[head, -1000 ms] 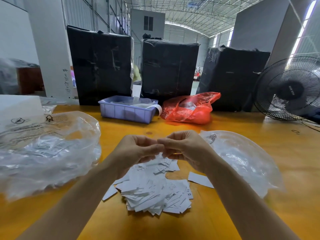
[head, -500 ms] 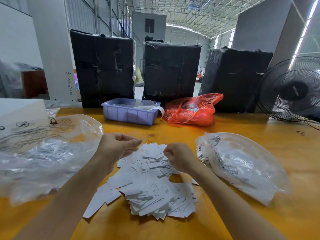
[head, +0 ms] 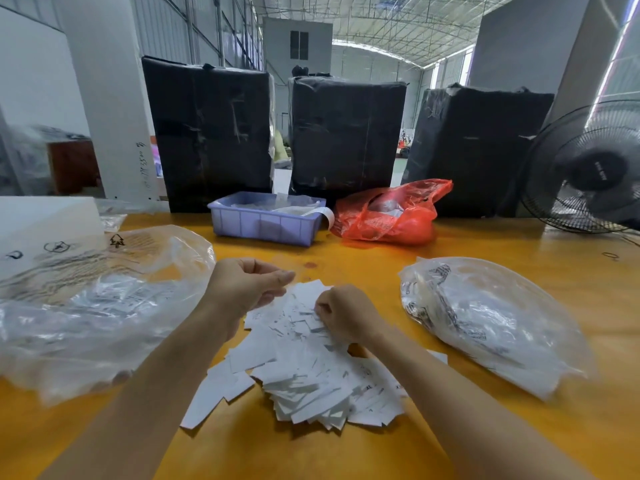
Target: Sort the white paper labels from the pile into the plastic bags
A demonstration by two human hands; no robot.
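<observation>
Picking step: right hand (head: 346, 315) curled on label pile (head: 311, 368), probably pinching 1; left hand (head: 247, 285) loosely curled, contents unclear. Next: carry label to bag (head: 485, 320).

Daylit warehouse (head: 363, 36) (orange table (head: 485, 244))

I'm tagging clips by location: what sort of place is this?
Likely a warehouse or packing floor: a high metal truss roof, big black-wrapped bales behind the yellow table, and a standing fan.
</observation>
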